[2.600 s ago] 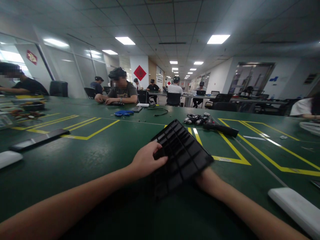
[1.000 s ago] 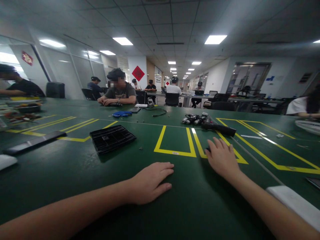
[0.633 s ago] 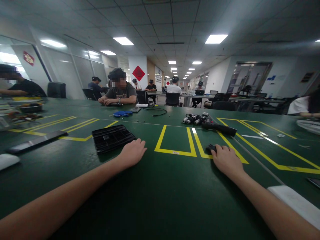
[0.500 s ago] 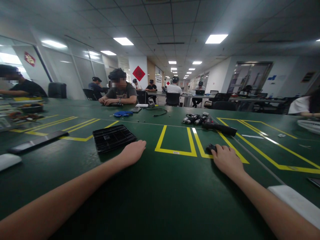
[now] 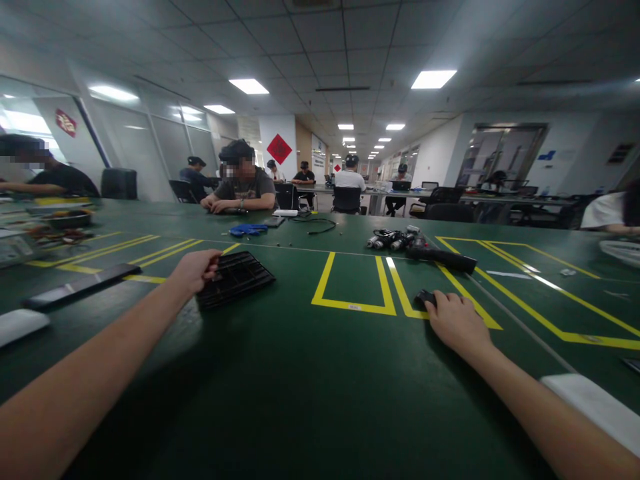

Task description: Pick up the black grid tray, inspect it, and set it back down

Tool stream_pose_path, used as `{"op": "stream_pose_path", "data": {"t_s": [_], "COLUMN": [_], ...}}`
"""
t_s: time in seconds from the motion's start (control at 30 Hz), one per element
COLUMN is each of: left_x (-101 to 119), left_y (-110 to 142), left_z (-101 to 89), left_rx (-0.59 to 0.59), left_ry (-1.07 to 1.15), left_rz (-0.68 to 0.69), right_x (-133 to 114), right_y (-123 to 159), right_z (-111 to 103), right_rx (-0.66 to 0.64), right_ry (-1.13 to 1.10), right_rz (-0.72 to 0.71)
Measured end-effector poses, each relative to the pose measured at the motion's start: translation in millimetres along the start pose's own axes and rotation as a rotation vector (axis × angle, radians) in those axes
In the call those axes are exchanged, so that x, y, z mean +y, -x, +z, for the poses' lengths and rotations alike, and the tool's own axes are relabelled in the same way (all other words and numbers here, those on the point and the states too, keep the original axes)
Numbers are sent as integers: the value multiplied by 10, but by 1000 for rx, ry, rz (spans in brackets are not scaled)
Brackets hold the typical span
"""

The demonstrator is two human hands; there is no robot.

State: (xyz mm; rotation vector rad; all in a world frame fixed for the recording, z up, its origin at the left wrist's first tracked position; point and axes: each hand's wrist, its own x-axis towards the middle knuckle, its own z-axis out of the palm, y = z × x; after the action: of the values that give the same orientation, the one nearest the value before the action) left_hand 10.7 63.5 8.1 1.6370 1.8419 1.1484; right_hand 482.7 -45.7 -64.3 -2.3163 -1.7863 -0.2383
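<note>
A black plastic grid tray (image 5: 239,277) lies flat on the green table (image 5: 310,373), left of a yellow taped rectangle (image 5: 353,283). My left hand (image 5: 196,270) reaches over the tray's left end, its fingers curled on the edge of the tray. My right hand (image 5: 456,323) rests on the table to the right, fingers bent over a small black object (image 5: 425,297) lying on the yellow tape line. What that object is I cannot make out.
A black handled tool (image 5: 443,259) and several small cylindrical parts (image 5: 393,239) lie beyond my right hand. A dark flat bar (image 5: 83,285) and white pieces (image 5: 20,325) sit at the left, a white block (image 5: 595,410) at the right. Several people sit at the far side.
The black tray left my hands and now lies on the table at the left. My left hand moved left onto its end. My right hand settled on the small black object.
</note>
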Motion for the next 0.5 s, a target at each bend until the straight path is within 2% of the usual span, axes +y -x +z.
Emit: {"op": "stream_pose_path", "data": {"t_s": [0.13, 0.33, 0.43, 0.5], "left_x": [-185, -256, -205, -69], "left_y": [-21, -13, 34, 149], "left_z": [-89, -108, 45, 278], "left_rx": [-12, -94, -83, -69], "left_ry": [-324, -649, -732, -649], "left_rz": [-63, 11, 81, 147], "right_x": [-31, 18, -12, -122], "right_y": [13, -2, -6, 32], "right_z": [-30, -14, -9, -28], "right_rx": [-15, -33, -35, -37], "right_ry": [-6, -32, -154, -299], "right_rz": [6, 15, -1, -68]}}
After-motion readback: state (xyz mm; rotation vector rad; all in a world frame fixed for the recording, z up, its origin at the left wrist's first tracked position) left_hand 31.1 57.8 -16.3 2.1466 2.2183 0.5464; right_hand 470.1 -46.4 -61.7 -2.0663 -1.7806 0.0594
